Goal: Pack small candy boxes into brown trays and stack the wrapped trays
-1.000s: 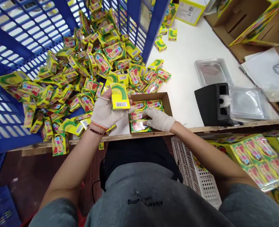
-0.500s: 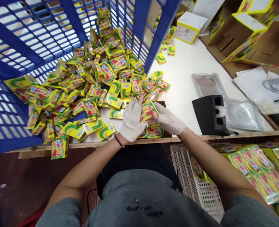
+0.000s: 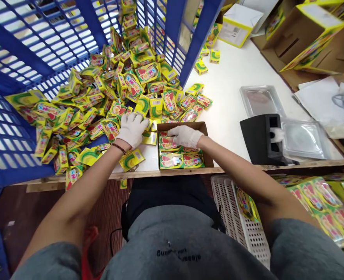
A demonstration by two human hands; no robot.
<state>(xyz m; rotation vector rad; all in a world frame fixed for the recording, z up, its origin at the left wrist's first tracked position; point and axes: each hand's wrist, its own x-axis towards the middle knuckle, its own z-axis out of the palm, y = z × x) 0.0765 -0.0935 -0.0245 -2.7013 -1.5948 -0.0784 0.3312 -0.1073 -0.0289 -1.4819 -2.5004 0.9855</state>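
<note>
My left hand (image 3: 132, 130), in a white knit glove, lies over the pile of small yellow-green boxes (image 3: 143, 74), its fingers spread and touching the nearest ones. Anything under the palm is hidden. An open brown carton (image 3: 208, 149) sits at the table's front edge, with small boxes (image 3: 171, 160) printed with red fruit packed inside in rows. Reaching into it from the right, my right hand (image 3: 186, 137), also gloved, has its fingers curled down on a small box (image 3: 168, 144) in the back row.
A large blue plastic basket (image 3: 172, 23) lies tipped with boxes spilling out. To the right are a black tape dispenser (image 3: 255, 140), clear plastic trays (image 3: 303, 140) and open display cartons (image 3: 303, 35). A white crate (image 3: 253, 233) stands below the table edge.
Both hands held one small box above the carton before. They have separated: my left hand moved left onto the pile, my right hand went down into the carton, whose contents now show.
</note>
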